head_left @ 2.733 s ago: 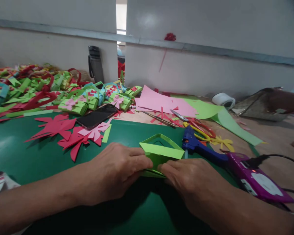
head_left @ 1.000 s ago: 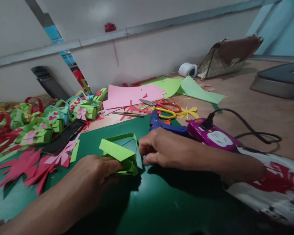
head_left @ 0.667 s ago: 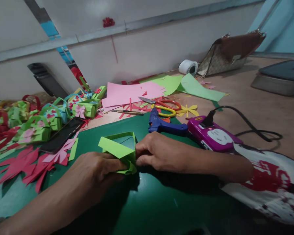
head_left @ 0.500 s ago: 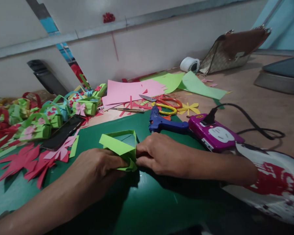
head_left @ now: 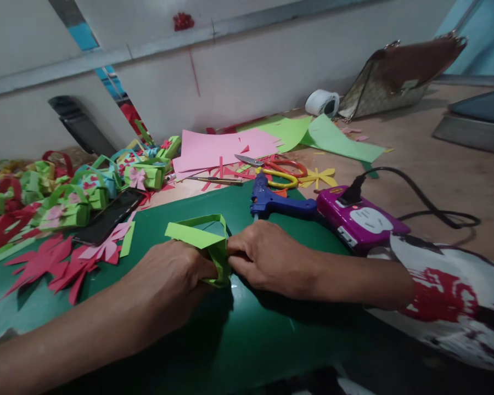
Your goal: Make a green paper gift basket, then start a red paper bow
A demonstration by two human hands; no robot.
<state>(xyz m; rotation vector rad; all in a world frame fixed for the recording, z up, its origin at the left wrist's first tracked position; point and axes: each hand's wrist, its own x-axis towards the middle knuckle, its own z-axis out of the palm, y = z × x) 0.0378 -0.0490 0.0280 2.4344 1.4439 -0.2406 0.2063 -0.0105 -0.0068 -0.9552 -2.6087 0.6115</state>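
Note:
Between my two hands is a light green folded paper box (head_left: 195, 235), open at the top, held above a green board (head_left: 267, 329). My left hand (head_left: 179, 269) grips its near side, with some fingers tucked inside. The fingers of my right hand (head_left: 257, 255) pinch the box's right end from outside; their tips are partly hidden. Just beyond my right hand lies a blue glue gun (head_left: 278, 203), its nozzle toward me. Left of my left hand are red paper flower cutouts (head_left: 45, 258) and a pink paper bow cutout (head_left: 107, 241).
Several small finished paper bags (head_left: 72, 211) crowd the left, near a black phone (head_left: 111, 216). Scissors (head_left: 288, 167), pink sheets (head_left: 226, 148) and green sheets (head_left: 341, 140) lie behind. A purple power strip (head_left: 358, 219) with a black cord sits right; a handbag (head_left: 407, 77) stands farther back.
My left hand has shifted slightly and covers more of the box's near side. Both hands keep hold of the paper box. The view has tilted a little.

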